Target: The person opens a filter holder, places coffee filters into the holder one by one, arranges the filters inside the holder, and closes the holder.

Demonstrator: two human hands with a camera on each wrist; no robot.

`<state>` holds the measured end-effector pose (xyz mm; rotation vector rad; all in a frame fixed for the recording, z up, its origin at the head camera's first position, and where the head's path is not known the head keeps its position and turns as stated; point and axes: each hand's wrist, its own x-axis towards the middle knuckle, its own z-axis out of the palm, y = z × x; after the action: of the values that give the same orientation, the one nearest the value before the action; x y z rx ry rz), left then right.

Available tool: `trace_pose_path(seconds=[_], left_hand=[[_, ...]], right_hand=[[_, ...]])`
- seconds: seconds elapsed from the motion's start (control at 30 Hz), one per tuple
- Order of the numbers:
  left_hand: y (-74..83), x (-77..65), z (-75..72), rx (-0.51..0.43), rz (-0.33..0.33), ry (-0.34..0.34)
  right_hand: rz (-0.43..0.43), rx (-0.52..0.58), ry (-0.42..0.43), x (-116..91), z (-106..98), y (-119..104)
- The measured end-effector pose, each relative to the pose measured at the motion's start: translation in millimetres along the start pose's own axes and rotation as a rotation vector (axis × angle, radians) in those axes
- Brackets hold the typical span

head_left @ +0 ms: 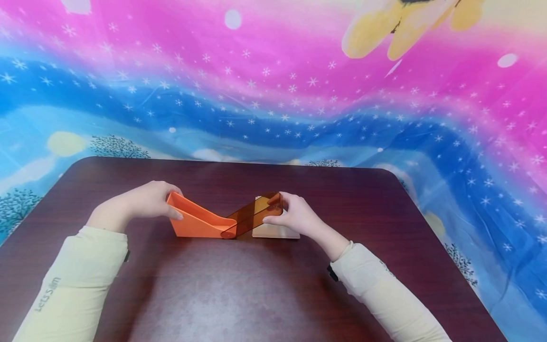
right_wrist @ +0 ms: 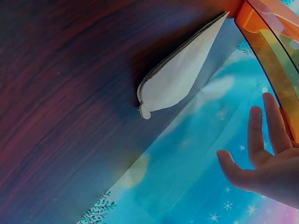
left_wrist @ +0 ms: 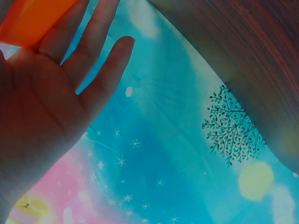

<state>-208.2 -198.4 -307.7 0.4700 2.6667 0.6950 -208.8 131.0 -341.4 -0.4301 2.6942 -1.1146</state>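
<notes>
An orange open-topped box (head_left: pixel 194 228) with a sloping rim stands on the table in the head view. Hinged to its right end, a see-through amber lid (head_left: pixel 248 218) is swung out to the right. My left hand (head_left: pixel 147 200) grips the box's tall left end between thumb and fingers; in the left wrist view, the orange plastic (left_wrist: pixel 35 18) lies against the fingers. With my right hand (head_left: pixel 301 216) I pinch the lid's free end. Under it lies a flat, pale rectangular thing (head_left: pixel 275 232), partly covered by lid and hand; the right wrist view shows its dark edge.
Everything stands on a dark brown wooden table (head_left: pixel 222 289) with rounded far corners. Behind and beside it hangs a pink and blue cloth (head_left: pixel 273 95) with snowflakes. Cream sleeves (head_left: pixel 72 280) cover both forearms.
</notes>
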Motion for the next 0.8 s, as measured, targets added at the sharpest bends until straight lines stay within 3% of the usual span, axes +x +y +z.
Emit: trace_pose_path(seconds=[0.2,0.33,0.4,0.5,0.67,0.8], left_hand=[[-0.8,-0.2,-0.2,-0.003,0.001,-0.005],[-1.0,-0.1,-0.2,-0.004,-0.002,-0.009],[-1.0,-0.5,-0.3,-0.005,-0.004,-0.008],[-0.7,-0.9,0.0,-0.009,-0.004,-0.009],[-0.4,-1.1,0.9,-0.016,0.005,0.001],[-0.5,-1.5,1.5,-0.022,0.010,0.006]], right_hand=[[-0.001,-0.032,-0.026,1,0,2],[0.060,-0.277,-0.033,6,3,12],[0.128,-0.422,-0.021,11,6,19],[0.254,-0.529,-0.006,20,10,33],[0.382,-0.530,-0.001,32,10,52],[0.432,-0.435,-0.016,37,2,58]])
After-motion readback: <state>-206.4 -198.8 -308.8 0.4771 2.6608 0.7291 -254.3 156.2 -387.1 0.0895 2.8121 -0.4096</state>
